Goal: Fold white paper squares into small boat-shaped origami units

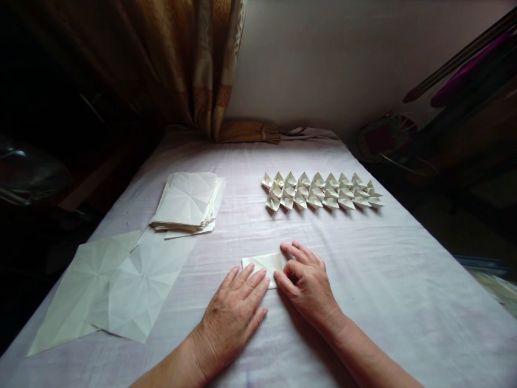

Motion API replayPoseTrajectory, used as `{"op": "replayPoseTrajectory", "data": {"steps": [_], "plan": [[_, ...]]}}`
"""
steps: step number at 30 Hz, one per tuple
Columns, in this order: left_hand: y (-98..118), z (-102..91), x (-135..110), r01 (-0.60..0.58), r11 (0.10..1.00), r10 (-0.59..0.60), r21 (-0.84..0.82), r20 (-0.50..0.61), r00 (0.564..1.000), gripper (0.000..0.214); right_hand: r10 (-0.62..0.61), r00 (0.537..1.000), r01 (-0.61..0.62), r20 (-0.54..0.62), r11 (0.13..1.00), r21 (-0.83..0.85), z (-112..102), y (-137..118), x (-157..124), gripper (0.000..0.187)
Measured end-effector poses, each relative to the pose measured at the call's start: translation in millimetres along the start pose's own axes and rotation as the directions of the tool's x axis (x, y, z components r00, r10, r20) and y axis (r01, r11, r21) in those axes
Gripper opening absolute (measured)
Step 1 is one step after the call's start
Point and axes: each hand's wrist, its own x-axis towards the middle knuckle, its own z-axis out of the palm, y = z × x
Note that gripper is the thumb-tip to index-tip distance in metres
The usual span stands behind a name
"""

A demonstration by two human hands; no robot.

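Note:
A small folded piece of white paper [262,263] lies on the cloth-covered surface in front of me. My left hand [236,302] rests flat over its left and lower part, fingers stretched out and open. At the paper's right edge, my right hand [309,280] is closed, with thumb and index finger pinching the side of the sheet and the other fingers bent beyond it. The fingers cover part of the paper's edges. Farther off to the right stand rows of small folded paper boats [323,191], several in each row.
To the left is a stack of creased paper sheets [189,199]. Nearer me, two unfolded creased sheets [137,285] overlap on the pale bedsheet [383,302]. A gold curtain [205,64] hangs down to the far edge, before a plain wall [315,64].

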Motion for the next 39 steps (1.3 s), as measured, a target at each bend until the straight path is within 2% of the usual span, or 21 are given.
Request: {"op": "replayPoseTrajectory", "data": {"steps": [16,20,22,24,28,34,39], "plan": [[-2.3,-6.1,1.2,0.002,0.996,-0.008,0.088,0.074,0.997,0.052,-0.015,1.000,0.015,0.002,0.998,-0.054,-2.5,-1.8,-0.2,0.022],[-1.8,-6.6,1.9,-0.009,0.996,0.001,0.087,0.094,0.996,0.050,0.013,0.999,-0.014,-0.034,0.999,-0.029,-0.4,0.4,-2.0,0.008],[-0.9,-6.8,1.8,-0.009,0.997,0.001,0.082,0.099,0.995,0.049,0.004,0.999,-0.005,-0.039,1.000,-0.023,-0.4,0.8,-2.4,0.013],[-0.3,-6.8,1.9,-0.003,0.997,-0.004,0.071,0.099,0.995,0.049,-0.014,1.000,0.013,-0.023,0.999,-0.038,-1.5,0.2,-2.1,0.010],[-2.4,-6.6,4.1,0.035,0.999,-0.036,0.016,0.052,0.998,0.042,-0.022,0.999,0.026,0.046,0.997,-0.079,-6.1,-4.0,-0.3,0.005],[-10.9,-3.9,10.9,0.134,0.984,-0.143,-0.118,-0.070,0.987,0.022,0.045,0.992,-0.029,0.121,0.991,-0.129,-6.5,-15.8,0.7,0.029],[-10.4,-3.8,12.9,0.146,0.981,-0.159,-0.125,-0.106,0.981,0.016,0.071,0.987,-0.051,0.147,0.989,-0.135,-7.8,-14.7,0.2,0.031]]}}
